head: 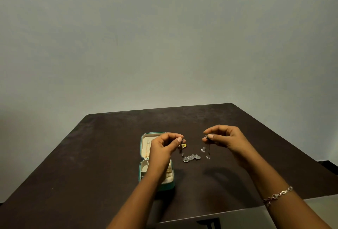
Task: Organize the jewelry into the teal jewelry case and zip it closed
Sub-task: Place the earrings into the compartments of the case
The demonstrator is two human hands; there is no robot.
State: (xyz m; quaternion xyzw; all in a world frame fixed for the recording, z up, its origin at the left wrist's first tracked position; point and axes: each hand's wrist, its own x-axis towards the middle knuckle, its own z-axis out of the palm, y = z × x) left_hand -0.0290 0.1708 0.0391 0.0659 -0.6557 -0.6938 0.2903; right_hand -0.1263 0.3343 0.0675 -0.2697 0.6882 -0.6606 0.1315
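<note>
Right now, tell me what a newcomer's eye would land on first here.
At mid-frame, the left hand and right hand each pinch an end of a necklace, which sags between them above the dark table. Partly hidden by the left hand, the teal case lies open, its cream lining showing. A bracelet glints on the right wrist.

One teal jewelry case (167,186), open, two halves showing. Two hands: left hand (162,148) over case, right hand (225,137) well right of case. One necklace (191,157), pinched at each end by a hand, just right of case. One yellow flower-shaped piece (183,145) by case's right edge; separate or part of necklace, cannot tell. One bracelet (278,195) on right wrist. Pieces inside case: too hidden to count. One worktop (91,155).
</note>
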